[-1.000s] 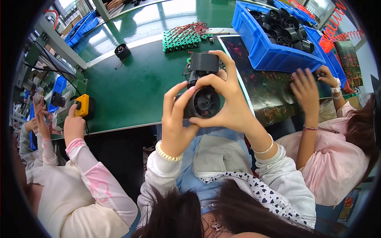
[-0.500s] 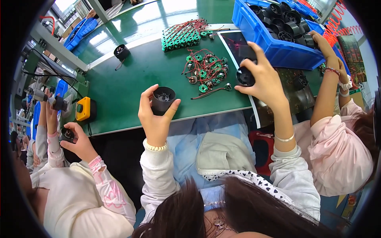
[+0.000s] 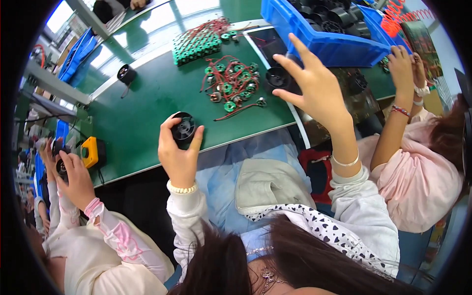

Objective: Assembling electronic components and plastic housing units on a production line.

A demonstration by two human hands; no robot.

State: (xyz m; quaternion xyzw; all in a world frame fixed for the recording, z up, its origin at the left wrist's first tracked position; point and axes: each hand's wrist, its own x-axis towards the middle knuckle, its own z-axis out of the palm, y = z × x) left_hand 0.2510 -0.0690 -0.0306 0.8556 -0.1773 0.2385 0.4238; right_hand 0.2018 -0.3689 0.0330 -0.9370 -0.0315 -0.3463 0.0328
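Here, a black round housing (image 3: pixel 184 128), its spoked face showing, sits near the front edge of the green table (image 3: pixel 147 113), held in the person's left hand (image 3: pixel 177 157), whose fingers and thumb are curled around its sides. The right hand (image 3: pixel 319 96) is opened wide, index finger stretched out, with a second black housing (image 3: pixel 278 77) between its fingers and thumb; whether it grips that piece cannot be told. Between the two hands and farther back lies a loose heap of small green circuit boards (image 3: pixel 231 81) with red wires, and behind that a block of green pieces (image 3: pixel 196 49) in tight rows, topped with red leads. A wired black housing (image 3: pixel 126 73) stands alone to the left. At the right, a blue bin (image 3: pixel 339 51) holds a pile of black parts (image 3: pixel 339 18). Beside the table's left end is a yellow box (image 3: pixel 90 152); a co-worker's hand (image 3: pixel 78 177) near it holds a dark round part (image 3: pixel 61 168). Another co-worker's hand (image 3: pixel 402 69) is raised near the bin.
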